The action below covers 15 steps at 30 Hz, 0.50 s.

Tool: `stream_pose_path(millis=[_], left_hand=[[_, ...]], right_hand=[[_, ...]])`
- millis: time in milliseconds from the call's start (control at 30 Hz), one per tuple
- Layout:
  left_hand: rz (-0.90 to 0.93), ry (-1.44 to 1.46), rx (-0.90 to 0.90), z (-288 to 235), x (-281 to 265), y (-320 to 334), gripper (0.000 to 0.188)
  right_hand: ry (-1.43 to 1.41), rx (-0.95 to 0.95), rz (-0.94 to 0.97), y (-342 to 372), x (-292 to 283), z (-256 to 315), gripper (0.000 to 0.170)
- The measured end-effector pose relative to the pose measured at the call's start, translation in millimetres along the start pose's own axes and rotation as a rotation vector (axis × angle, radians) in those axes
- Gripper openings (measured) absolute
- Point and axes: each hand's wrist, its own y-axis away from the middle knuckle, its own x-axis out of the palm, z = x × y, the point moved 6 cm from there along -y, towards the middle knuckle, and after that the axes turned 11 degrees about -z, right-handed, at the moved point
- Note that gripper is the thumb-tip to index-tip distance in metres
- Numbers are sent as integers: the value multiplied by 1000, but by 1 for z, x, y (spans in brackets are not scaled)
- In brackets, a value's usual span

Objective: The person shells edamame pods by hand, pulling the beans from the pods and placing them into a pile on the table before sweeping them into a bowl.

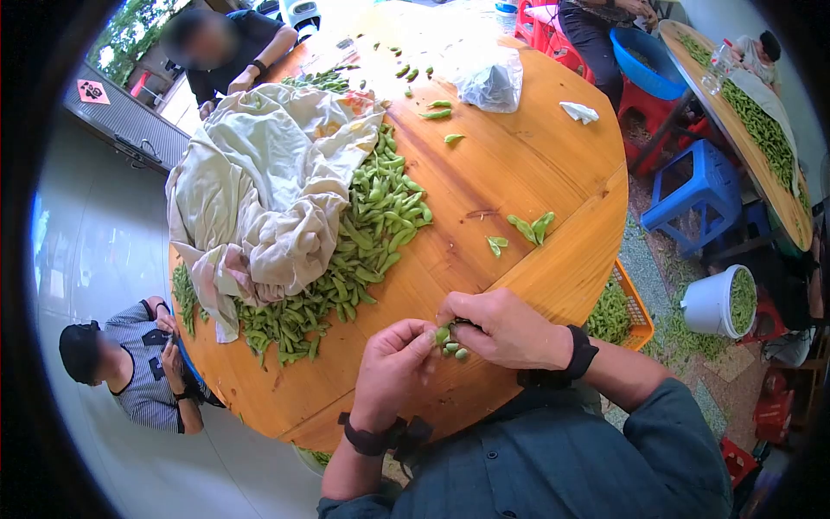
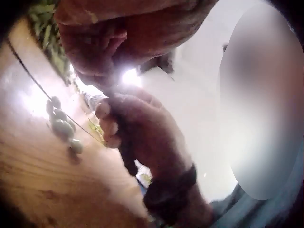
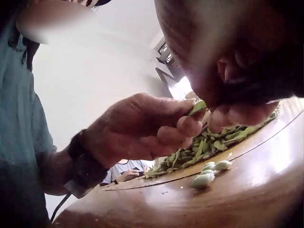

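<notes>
Both hands meet over the table's near edge. My left hand [image 1: 393,363] pinches a green pod [image 1: 443,335] between thumb and fingers; in the right wrist view the pod [image 3: 198,107] shows between the fingertips of the left hand [image 3: 142,126] and my right hand [image 3: 242,90]. The right hand [image 1: 510,329] has its fingers curled at the pod's other side, and part of the pod is hidden by them. Several shelled beans [image 1: 461,353] lie on the wood just below the hands; the left wrist view shows these beans [image 2: 61,127] in a small cluster.
A heap of pods [image 1: 372,225] lies partly under a crumpled cloth [image 1: 259,190]. Opened pods [image 1: 531,227], a plastic bag [image 1: 491,82] and a tissue [image 1: 578,112] are on the round table [image 1: 553,147]. An orange crate [image 1: 641,320] stands beside it. Two people sit across and left.
</notes>
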Motion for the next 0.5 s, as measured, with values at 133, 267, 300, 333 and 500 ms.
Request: stream_pose_path(millis=[133, 267, 300, 333, 500], left_hand=[[113, 190, -154, 9, 0, -4, 12], [-95, -82, 228, -3, 6, -2, 8], [-138, -377, 500, -16, 9, 4, 8], [-177, -675, 767, -25, 15, 13, 10], [-213, -781, 911, -24, 16, 15, 12]], right_hand=[[-94, -11, 33, -1, 0, -1, 8], [-54, 64, 15, -3, -4, -7, 8], [-55, 63, 16, -3, -3, -8, 8], [-42, 67, 19, -3, -2, -9, 8], [-21, 89, 17, -2, 0, -11, 10]])
